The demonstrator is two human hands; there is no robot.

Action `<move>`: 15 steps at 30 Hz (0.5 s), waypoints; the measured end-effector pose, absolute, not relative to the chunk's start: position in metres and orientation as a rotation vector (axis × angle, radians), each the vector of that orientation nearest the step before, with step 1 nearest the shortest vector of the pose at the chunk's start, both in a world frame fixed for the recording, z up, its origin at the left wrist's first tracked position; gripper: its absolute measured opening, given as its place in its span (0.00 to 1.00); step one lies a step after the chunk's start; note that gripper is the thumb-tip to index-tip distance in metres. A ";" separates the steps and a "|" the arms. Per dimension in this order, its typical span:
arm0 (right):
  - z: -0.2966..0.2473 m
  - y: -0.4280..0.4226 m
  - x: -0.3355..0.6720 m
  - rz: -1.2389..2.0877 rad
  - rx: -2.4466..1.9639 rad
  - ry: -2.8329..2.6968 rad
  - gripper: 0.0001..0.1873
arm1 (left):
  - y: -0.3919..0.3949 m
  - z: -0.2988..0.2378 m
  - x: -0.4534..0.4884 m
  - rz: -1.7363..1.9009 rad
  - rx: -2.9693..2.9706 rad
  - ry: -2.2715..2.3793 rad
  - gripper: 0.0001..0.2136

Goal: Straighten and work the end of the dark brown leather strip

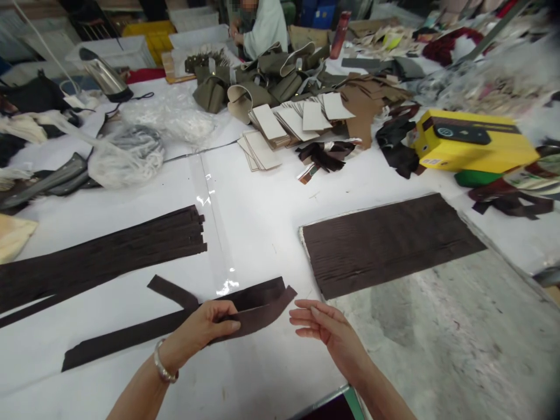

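Observation:
My left hand point(205, 328), with a bracelet on its wrist, pinches a long dark brown strip point(131, 335) near its right end, thumb on top and fingers curled under. That strip lies folded on the white table, one end looping back. My right hand point(321, 325) hovers just right of the strip's tip with its fingers stretched out and nothing in it. A stack of similar dark brown strips point(100, 256) lies to the upper left. A wide dark brown sheet point(389, 242) rests to the right on a grey worn board point(459, 338).
Farther back lie piles of tan and white cut cards point(284, 125), olive pieces point(262, 76), plastic bags point(131, 154), a yellow box point(475, 140) and dark scraps point(396, 146). Another person in a pale top point(262, 26) works at the far end. A red bottle point(340, 34) stands there.

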State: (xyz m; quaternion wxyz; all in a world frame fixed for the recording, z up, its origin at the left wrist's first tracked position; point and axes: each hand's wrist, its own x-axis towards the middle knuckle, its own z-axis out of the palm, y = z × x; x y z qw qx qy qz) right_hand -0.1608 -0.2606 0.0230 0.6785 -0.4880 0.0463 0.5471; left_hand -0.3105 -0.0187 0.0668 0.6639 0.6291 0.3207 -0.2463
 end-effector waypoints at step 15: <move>0.042 -0.261 -0.214 1.422 -0.814 0.202 0.31 | -0.099 0.111 -0.282 -0.448 1.337 0.664 0.19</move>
